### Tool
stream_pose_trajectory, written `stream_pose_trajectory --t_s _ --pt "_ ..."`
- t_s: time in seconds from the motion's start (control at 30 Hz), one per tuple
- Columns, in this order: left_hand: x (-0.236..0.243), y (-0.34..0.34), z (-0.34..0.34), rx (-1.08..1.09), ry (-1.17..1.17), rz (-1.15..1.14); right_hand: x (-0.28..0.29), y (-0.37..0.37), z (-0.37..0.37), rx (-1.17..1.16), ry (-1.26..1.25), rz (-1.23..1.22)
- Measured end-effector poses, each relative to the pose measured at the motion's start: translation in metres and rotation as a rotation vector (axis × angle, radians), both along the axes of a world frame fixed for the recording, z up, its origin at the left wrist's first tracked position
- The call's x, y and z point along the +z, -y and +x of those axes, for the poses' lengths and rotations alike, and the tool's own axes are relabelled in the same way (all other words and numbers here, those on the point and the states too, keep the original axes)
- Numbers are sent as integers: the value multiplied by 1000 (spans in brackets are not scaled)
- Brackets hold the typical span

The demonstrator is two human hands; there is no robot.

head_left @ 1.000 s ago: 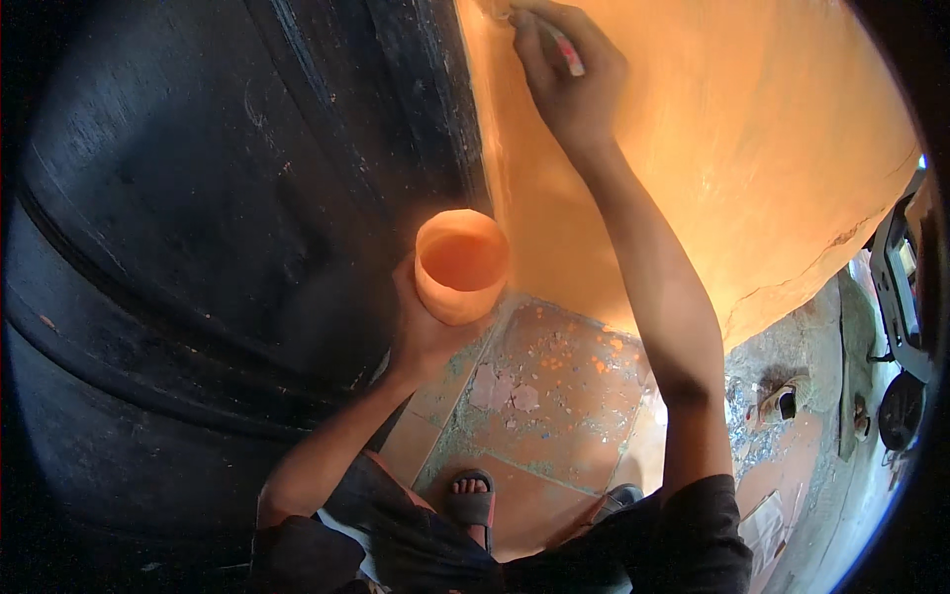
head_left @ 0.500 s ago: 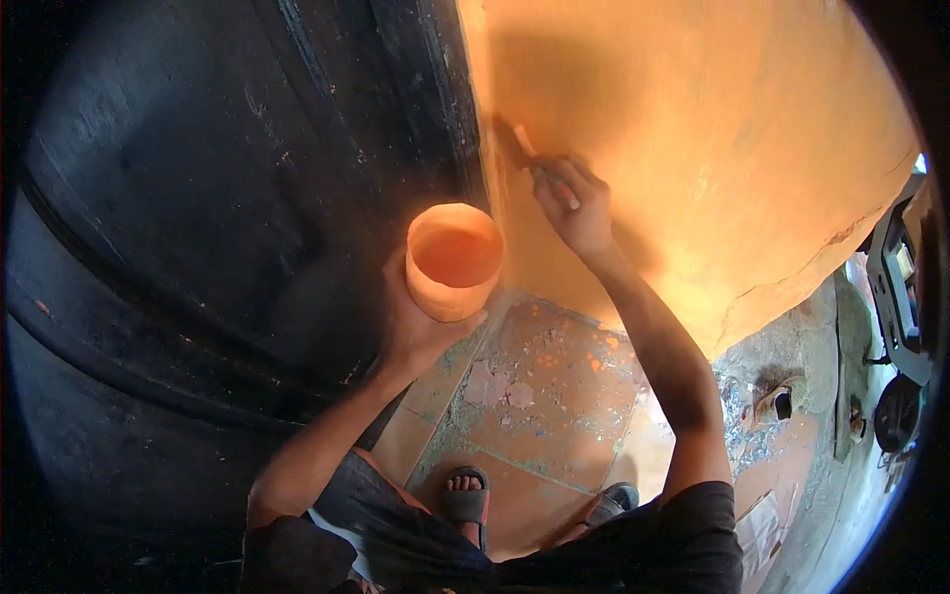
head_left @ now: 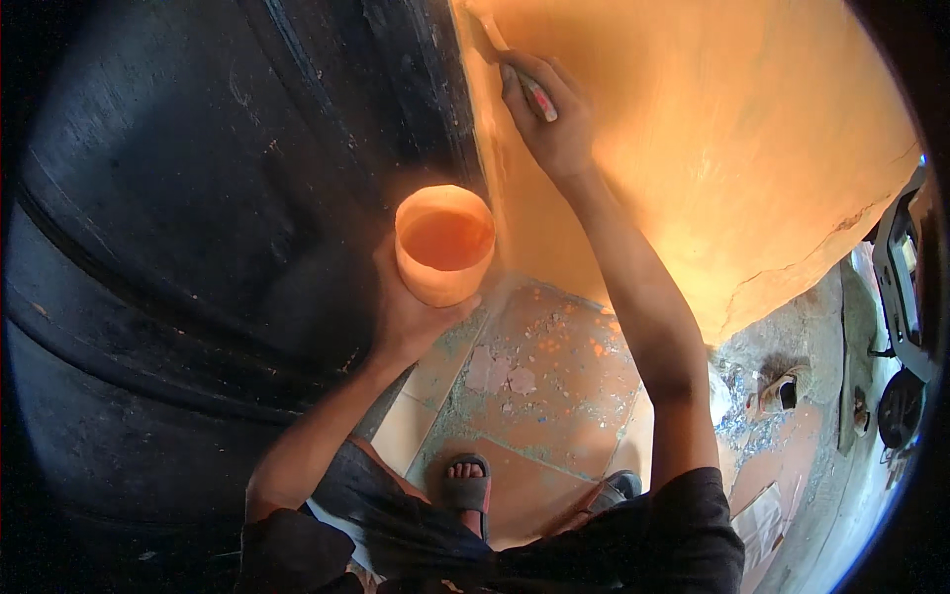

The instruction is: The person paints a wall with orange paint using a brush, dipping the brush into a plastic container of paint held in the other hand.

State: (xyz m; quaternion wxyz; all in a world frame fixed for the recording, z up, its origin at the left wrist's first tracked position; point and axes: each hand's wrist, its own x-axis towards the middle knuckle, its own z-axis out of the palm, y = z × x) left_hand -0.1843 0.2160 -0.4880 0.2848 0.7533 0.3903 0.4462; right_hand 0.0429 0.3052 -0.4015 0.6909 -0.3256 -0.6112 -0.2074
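My left hand (head_left: pixel 411 312) grips an orange, paint-coated cup (head_left: pixel 445 289) from below and behind. Orange paint (head_left: pixel 447 241) shows inside it. Up on the orange wall (head_left: pixel 712 148), my right hand (head_left: pixel 549 114) is closed round the handle of a paintbrush (head_left: pixel 492 32). Its head lies against the wall close to the edge that meets a dark panelled surface (head_left: pixel 228 178). The bristle tip is hard to make out against the orange. A pinkish mark shows on the handle's end, between my fingers.
Below is a tiled floor (head_left: pixel 524 475) with paint spots and flakes. My sandalled feet stand there, the left sandal (head_left: pixel 467 490) plainly in view. A light cloth-like item (head_left: pixel 780 391) and a flat pale sheet (head_left: pixel 760 525) lie at right. A black-framed object (head_left: pixel 902 267) stands at the far right.
My right hand has moved up the wall with the paintbrush, along the dark surface's edge. The cup in my left hand has shifted slightly up and left.
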Motion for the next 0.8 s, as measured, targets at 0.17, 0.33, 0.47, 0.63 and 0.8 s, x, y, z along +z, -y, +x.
stream_pose_trajectory --t_s 0.17,0.33,0.47,0.63,0.8 --pt "-1 0 1 -2 -6 20 -28 6 7 30 66 -90" --pt "0 2 1 7 1 9 -59 27 25 18 165 -244" --pt "1 1 2 -4 4 30 -52 30 30 47 21 -275" --pt "2 1 3 13 17 26 -22 21 13 64 -45 -109" --pt "3 3 8 24 0 25 -41 8 13 61 -88 -181"
